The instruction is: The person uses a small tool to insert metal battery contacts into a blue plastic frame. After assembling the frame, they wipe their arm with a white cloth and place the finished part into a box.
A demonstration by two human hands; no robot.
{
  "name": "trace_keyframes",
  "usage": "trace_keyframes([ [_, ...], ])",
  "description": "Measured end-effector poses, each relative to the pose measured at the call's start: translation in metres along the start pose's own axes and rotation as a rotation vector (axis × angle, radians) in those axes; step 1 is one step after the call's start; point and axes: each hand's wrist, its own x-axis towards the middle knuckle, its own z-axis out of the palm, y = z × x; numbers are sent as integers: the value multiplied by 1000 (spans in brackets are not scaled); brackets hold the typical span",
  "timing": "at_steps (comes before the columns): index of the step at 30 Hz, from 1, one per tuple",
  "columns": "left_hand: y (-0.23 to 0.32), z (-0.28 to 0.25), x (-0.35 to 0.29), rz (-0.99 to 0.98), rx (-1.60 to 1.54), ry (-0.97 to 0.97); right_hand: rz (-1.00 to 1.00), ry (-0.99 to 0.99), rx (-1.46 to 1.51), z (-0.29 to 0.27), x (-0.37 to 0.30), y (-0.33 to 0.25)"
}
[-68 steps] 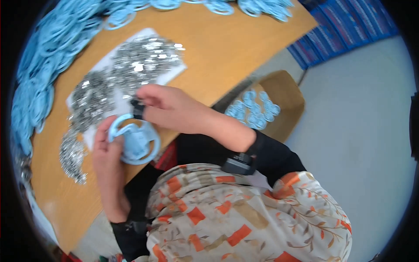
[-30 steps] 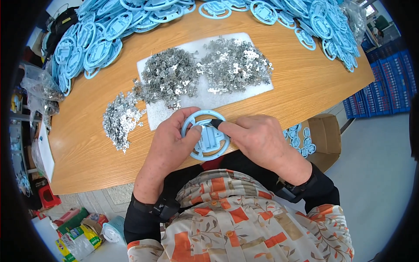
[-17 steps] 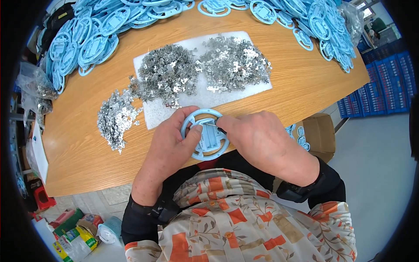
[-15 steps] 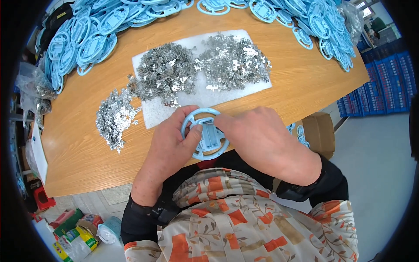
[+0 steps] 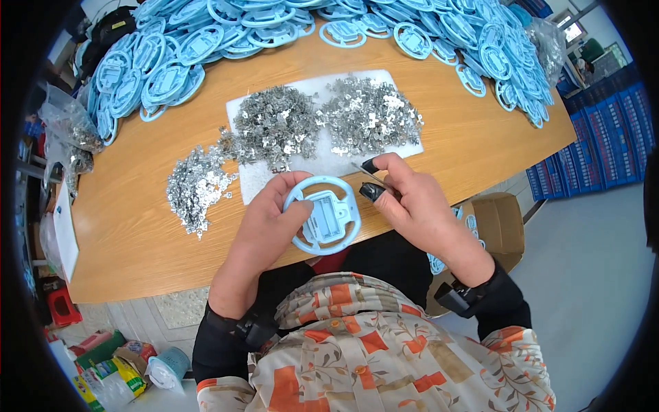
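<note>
My left hand (image 5: pixel 271 214) grips a light-blue plastic toy steering wheel (image 5: pixel 353 218) by its left rim, the thumb pressing over the inside edge. A rectangular recess shows in the wheel's middle. To the right of it and apart from it is my right hand (image 5: pixel 419 206), with black covers on the thumb and a fingertip. Between those fingers are thin metal tweezers (image 5: pixel 365 172), their tip pointing up and left. Just beyond the hands, small silvery metal plates (image 5: pixel 278 127) lie heaped on a white foam sheet (image 5: pixel 257 184).
A second heap of metal plates (image 5: pixel 371 117) shares the foam sheet, and a loose pile (image 5: pixel 195 185) lies left on the wooden table (image 5: pixel 130 240). Many blue wheels (image 5: pixel 202 42) are piled along the far edge. A cardboard box (image 5: pixel 501 223) with blue parts stands at the right.
My right hand has drawn away from the wheel to the right, its fingers and tweezers now visible. The left hand still holds the wheel, whose recess is now uncovered. The view has shifted slightly.
</note>
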Motion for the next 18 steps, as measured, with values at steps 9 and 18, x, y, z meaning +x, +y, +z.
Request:
trace_keyframes([
  [9, -5, 14, -2, 148, -1, -42, 177, -185, 1101, 23, 2, 14],
  [18, 4, 7, 0, -50, -303, -110, -122, 114, 717, 32, -5, 0],
])
